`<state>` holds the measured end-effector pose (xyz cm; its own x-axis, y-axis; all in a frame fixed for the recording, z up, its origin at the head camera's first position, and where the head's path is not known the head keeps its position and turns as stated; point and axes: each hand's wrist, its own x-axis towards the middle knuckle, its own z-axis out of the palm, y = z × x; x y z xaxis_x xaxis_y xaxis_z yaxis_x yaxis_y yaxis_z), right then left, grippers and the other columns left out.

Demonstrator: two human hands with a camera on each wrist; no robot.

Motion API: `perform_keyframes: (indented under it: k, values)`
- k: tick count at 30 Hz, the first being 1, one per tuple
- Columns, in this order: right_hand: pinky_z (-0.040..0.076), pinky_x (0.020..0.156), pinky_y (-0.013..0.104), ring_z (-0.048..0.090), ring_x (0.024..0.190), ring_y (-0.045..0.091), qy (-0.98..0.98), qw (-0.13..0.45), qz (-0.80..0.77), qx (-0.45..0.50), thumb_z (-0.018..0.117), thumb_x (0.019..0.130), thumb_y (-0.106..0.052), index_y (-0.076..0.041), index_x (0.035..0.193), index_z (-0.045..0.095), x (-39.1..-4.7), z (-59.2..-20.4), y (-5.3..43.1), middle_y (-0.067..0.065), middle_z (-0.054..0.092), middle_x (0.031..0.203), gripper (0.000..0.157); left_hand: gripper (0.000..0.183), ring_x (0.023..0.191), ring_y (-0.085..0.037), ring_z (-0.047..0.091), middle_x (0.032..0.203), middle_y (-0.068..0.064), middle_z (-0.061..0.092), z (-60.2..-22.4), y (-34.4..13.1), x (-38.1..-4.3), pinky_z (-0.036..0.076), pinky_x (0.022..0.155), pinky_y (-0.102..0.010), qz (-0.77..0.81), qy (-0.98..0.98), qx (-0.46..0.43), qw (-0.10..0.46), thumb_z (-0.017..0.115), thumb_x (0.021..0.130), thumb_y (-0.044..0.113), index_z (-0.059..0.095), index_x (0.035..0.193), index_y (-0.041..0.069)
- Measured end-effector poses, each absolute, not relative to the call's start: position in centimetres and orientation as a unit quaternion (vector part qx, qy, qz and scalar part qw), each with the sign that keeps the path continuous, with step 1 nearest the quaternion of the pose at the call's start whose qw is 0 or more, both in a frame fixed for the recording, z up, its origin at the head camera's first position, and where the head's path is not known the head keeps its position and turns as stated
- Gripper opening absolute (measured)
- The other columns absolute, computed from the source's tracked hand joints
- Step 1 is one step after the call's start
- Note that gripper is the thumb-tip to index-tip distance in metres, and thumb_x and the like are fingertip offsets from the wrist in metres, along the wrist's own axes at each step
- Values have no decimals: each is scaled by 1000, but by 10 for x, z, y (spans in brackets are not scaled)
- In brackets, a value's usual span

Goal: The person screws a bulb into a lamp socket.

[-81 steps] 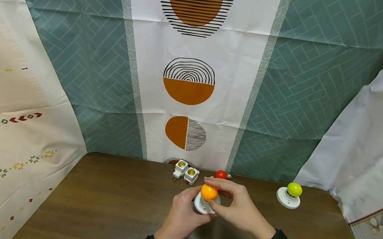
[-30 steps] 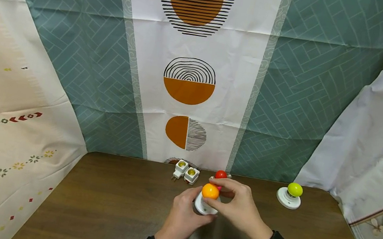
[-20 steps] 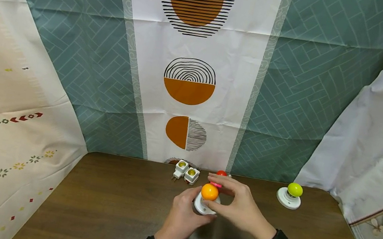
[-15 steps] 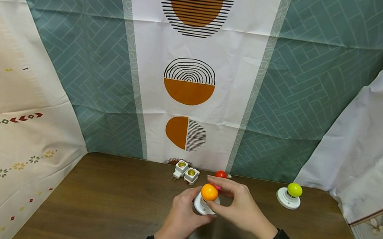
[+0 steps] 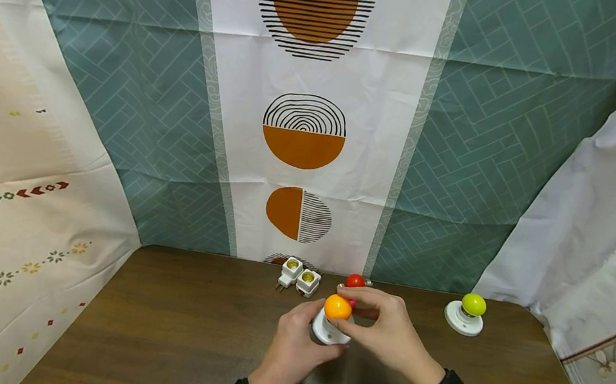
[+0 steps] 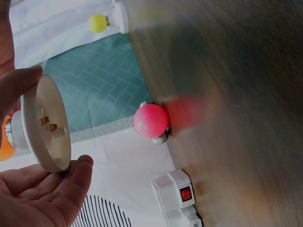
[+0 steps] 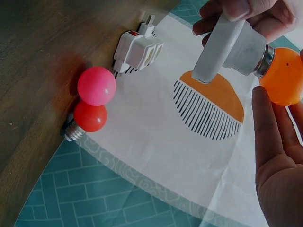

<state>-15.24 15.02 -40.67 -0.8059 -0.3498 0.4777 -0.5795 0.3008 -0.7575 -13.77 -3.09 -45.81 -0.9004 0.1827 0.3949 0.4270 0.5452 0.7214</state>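
Note:
My left hand (image 5: 299,346) grips a white round lamp holder (image 5: 327,332) by its rim, above the table. In the left wrist view the underside of the lamp holder (image 6: 57,104) shows two brass contacts. An orange light bulb (image 5: 338,307) sits in its socket. Thumb and fingers of my right hand (image 5: 384,325) pinch the bulb from both sides. The right wrist view shows a metal collar (image 7: 265,61) between the orange bulb (image 7: 284,78) and the white socket.
Two white plug-in sockets (image 5: 299,276) stand near the table's back edge. Right of them lie a red bulb (image 5: 355,280) and a pink bulb (image 7: 96,85), partly behind my right hand in the head view. A yellow-green bulb (image 5: 473,304) in a white holder stands far right.
My right thumb and fingers shift back and forth slightly around the orange bulb, which tilts a little with its holder. My left hand keeps its grip and place.

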Motion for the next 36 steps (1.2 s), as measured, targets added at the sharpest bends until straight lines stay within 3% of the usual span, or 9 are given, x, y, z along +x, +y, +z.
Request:
perform_keyframes:
  k: [9, 17, 26, 36]
  values:
    - [46, 82, 36, 56, 103, 14, -780, 97, 525, 327, 77, 75, -25, -16, 120, 60, -155, -403, 154, -4, 59, 118, 49, 70, 98, -6, 51, 114, 10, 55, -456, -30, -138, 43, 85, -26, -438, -873, -172, 126, 82, 64, 41, 55, 125, 18]
    - [44, 86, 32, 52, 111, 15, -779, 59, 506, 365, 72, 80, -18, -19, 127, 56, -154, -401, 156, -4, 54, 126, 50, 71, 98, -5, 51, 114, 10, 54, -455, -29, -138, 43, 84, -26, -431, -877, -173, 125, 82, 64, 41, 55, 126, 18]
    - [47, 81, 32, 55, 106, 15, -780, 68, 516, 348, 73, 80, -23, -21, 123, 60, -153, -403, 157, -6, 58, 121, 44, 70, 96, -5, 51, 114, 12, 54, -456, -28, -137, 43, 83, -26, -441, -871, -178, 124, 82, 65, 41, 54, 125, 20]
    - [49, 75, 32, 60, 92, 11, -797, 100, 522, 287, 78, 74, -26, -22, 112, 65, -147, -397, 152, -9, 62, 109, 41, 68, 96, -6, 52, 113, 11, 55, -455, -28, -138, 44, 83, -27, -434, -872, -183, 135, 82, 65, 40, 55, 124, 20]
